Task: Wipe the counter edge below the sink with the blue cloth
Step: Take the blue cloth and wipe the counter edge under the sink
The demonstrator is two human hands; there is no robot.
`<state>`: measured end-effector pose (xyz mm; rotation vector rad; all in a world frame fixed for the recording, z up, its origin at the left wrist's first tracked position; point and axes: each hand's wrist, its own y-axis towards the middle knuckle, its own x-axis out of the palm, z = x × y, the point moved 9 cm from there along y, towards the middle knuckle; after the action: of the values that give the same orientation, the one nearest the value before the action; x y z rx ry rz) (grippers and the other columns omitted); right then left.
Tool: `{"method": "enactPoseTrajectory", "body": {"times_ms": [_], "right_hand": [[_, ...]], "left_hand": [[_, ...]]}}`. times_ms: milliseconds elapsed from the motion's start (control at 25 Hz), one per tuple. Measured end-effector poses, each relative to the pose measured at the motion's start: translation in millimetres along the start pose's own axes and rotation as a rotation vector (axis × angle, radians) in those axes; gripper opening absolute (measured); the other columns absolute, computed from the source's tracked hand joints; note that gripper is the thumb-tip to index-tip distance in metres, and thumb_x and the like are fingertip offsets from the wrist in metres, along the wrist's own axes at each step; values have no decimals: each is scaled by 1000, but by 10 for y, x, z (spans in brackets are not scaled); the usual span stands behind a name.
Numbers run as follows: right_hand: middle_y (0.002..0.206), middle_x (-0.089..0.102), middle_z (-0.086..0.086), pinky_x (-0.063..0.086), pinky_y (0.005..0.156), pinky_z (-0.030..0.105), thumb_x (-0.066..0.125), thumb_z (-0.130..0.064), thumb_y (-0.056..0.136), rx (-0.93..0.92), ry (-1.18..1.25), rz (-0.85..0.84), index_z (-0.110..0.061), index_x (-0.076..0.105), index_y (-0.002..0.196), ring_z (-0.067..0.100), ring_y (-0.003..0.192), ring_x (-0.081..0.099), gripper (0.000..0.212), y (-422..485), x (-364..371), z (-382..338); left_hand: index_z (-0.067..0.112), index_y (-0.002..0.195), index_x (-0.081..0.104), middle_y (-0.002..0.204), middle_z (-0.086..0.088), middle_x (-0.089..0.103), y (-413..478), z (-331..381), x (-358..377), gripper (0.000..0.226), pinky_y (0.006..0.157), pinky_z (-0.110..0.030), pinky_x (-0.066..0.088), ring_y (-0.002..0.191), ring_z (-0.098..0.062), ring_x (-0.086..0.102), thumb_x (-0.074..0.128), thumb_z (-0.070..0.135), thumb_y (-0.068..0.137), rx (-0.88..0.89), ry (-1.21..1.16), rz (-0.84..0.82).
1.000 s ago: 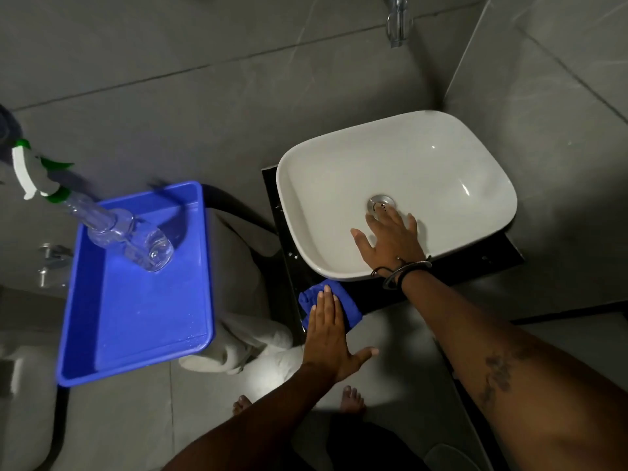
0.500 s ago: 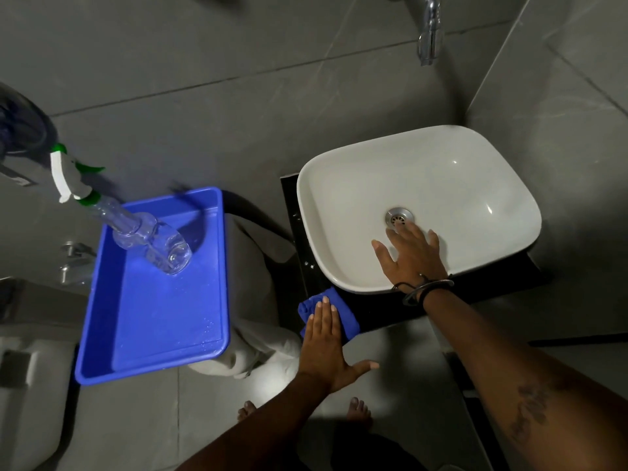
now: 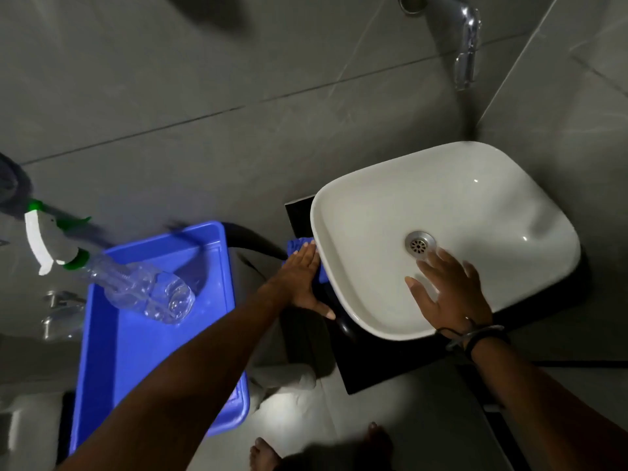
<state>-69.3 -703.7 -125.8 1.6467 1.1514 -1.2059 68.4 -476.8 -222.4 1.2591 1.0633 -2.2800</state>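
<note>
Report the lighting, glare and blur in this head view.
Head view: dim overall, tiles grey and murky; small glare spots on the white sink; bright patch on the floor; motion blur on the spray bottle and right hand; wide-angle bending of tile lines.

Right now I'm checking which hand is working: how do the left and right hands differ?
The left hand presses the blue cloth on the dark counter beside the sink; the right hand rests bare inside the basin. The right wrist wears bands; the left does not. Both lie flat, fingers extended.
</note>
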Motion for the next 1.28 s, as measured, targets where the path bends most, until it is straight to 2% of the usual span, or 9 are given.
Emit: {"method": "enactPoseTrajectory", "body": {"times_ms": [240, 360, 440, 680, 880, 1040, 1120, 1200, 1280], "right_hand": [[135, 58, 13, 33, 107, 55, 45, -51, 84, -36, -13, 137, -11, 59, 124, 28, 131, 48, 58, -37, -57, -37], [138, 55, 12, 33, 107, 54, 46, -49, 84, -27, -16, 156, -11, 49, 133, 27, 131, 48, 63, -47, -43, -12], [136, 57, 13, 34, 106, 55, 47, -48, 83, -29, -10, 174, -10, 49, 132, 28, 129, 50, 62, -54, -87, -26], [138, 56, 8, 33, 107, 54, 41, -55, 83, -6, 15, 114, -15, 53, 127, 25, 132, 47, 60, -39, -99, -10], [140, 54, 8, 30, 109, 50, 38, -57, 83, -24, 33, 112, -14, 55, 127, 24, 134, 44, 64, -47, -143, -41], [146, 46, 12, 26, 114, 52, 42, -48, 86, -82, 139, 125, -11, 51, 132, 27, 138, 37, 60, -169, -349, -193], [145, 46, 11, 29, 112, 49, 48, -38, 87, -182, 207, 197, -14, 53, 129, 29, 135, 40, 48, -522, -414, -245], [134, 50, 5, 35, 103, 43, 49, -35, 87, -259, 275, 218, -20, 56, 119, 30, 121, 49, 36, -1068, -293, -320], [126, 49, 3, 36, 96, 39, 48, -39, 85, -321, 271, 112, -21, 54, 116, 32, 111, 56, 37, -1517, -9, -556]], "left_hand": [[9, 157, -8, 165, -18, -17, 693, -503, -663, 151, 122, -43, -7, 152, -31, -17, 84, 70, 55, -57, -18, 8], [8, 157, -9, 164, -19, -19, 771, -507, -695, 155, 123, -44, -8, 151, -31, -19, 76, 75, 47, -78, -17, -11], [9, 157, -11, 164, -18, -20, 656, -446, -615, 155, 122, -43, -8, 151, -31, -19, 85, 70, 50, -87, -44, -23], [14, 156, -17, 164, -13, -23, -226, 159, 113, 156, 124, -43, -8, 150, -28, -23, 83, 74, 52, -44, -168, -10], [18, 154, -23, 160, -5, -34, -911, 995, 1147, 158, 112, -36, -22, 141, -24, -36, 69, 90, 47, -55, -131, -95], [19, 156, -17, 162, -2, -29, -1116, 1428, 1296, 150, 123, -44, -11, 150, -25, -25, 58, 95, 50, -114, -218, -110], [16, 159, 12, 168, -6, -2, -1232, 1477, 1055, 130, 124, -38, 2, 155, -27, 0, 53, 91, 61, -128, -252, 29], [15, 142, 53, 160, -11, 35, -1487, 1361, 590, 92, 118, -33, 25, 145, -28, 37, 55, 78, 75, -123, -273, 434], [15, 128, 64, 154, -15, 44, -1796, 1156, 123, 68, 112, -34, 33, 137, -27, 46, 57, 65, 83, -157, -282, 833]]}}
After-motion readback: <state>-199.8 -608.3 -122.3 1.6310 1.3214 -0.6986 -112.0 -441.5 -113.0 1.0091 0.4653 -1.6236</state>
